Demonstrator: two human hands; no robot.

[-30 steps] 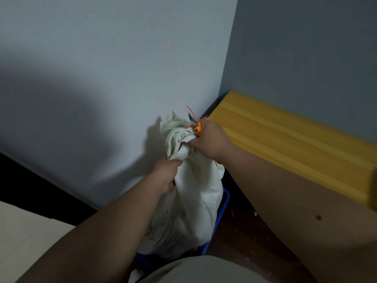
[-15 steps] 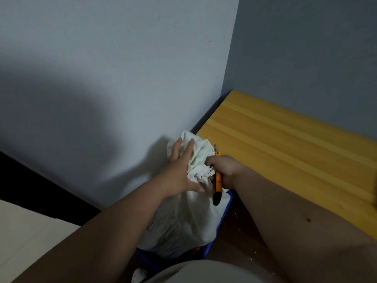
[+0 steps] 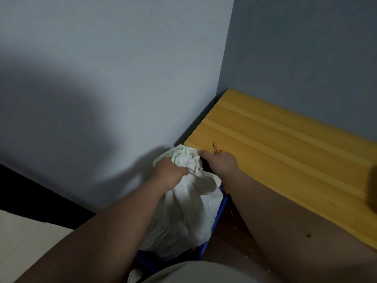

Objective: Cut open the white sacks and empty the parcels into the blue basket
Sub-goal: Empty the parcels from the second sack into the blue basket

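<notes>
Both hands busy: left hand point(image 3: 170, 173) clenched on bunched neck of white sack point(image 3: 189, 209), right hand point(image 3: 221, 163) grips orange-handled cutter point(image 3: 215, 149), blade up. Sack stands in blue basket point(image 3: 221, 211) beside yellow bench point(image 3: 285, 152).

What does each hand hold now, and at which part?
The left hand grips the white sack at its bunched neck. The right hand holds the orange cutter by its handle, blade up, fingers also at the sack's mouth.
</notes>
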